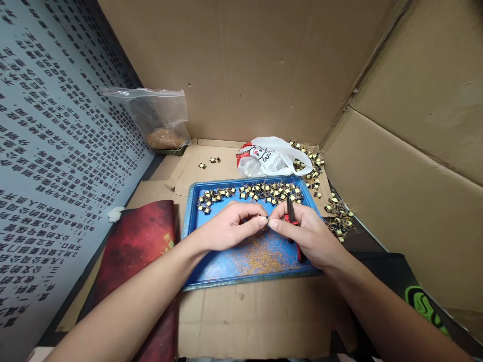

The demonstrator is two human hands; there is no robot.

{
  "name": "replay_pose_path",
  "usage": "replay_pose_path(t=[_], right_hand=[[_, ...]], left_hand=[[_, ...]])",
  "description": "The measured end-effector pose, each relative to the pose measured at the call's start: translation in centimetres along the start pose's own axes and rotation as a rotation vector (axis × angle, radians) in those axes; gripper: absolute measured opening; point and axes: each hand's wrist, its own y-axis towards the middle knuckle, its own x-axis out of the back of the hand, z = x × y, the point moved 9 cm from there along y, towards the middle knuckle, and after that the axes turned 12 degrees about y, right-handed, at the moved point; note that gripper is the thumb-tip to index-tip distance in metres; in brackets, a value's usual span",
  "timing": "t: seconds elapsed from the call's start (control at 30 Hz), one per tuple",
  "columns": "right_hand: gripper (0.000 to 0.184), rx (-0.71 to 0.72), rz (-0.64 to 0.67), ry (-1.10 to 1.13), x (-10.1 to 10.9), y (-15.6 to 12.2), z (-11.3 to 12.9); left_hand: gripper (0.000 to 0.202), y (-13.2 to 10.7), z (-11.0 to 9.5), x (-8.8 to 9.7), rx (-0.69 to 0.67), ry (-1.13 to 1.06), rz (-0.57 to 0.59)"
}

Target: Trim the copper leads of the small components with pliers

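Note:
My left hand (234,226) pinches a small transformer (267,219), a dark coil part mostly hidden by the fingertips, over the middle of a blue tray (191,211). From the other side, the thumb and finger of my right hand (305,231) meet at the same part. Wire cutters (301,254) with red and black handles are tucked in my right hand, their dark jaws pointing away from me. Behind the hands, many small transformers (267,191) with yellow tops and thin copper leads lie along the tray's far side. Clipped copper wire bits (264,256) are spread in the near half.
More transformers (339,216) are heaped right of the tray, and a few sit on the cardboard (188,168) behind it. A white plastic bag (271,158) lies beyond the tray. Back left stands a zip bag (164,120) of copper scraps. A red mat (139,251) is at left.

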Motion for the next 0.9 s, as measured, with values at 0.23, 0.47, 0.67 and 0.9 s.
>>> replay_pose_path(t=[0.23, 0.47, 0.67, 0.9], right_hand=[[0.037, -0.105, 0.01, 0.205, -0.1, -0.2, -1.8], [0.037, -0.044, -0.014, 0.167, 0.0, -0.2, -1.4], [0.034, -0.035, -0.029, 0.133, 0.0, -0.1, -1.1], [0.032, -0.055, -0.013, 0.131, -0.1, 0.1, -1.5]], left_hand=[[0.044, 0.0, -0.3, 0.2, -0.032, -0.019, 0.009], [0.04, -0.2, -0.4, 0.0, -0.042, -0.035, 0.02], [0.038, -0.1, -0.5, 0.0, -0.039, -0.056, 0.043], [0.04, -0.1, -0.3, -0.1, -0.046, -0.034, 0.044]])
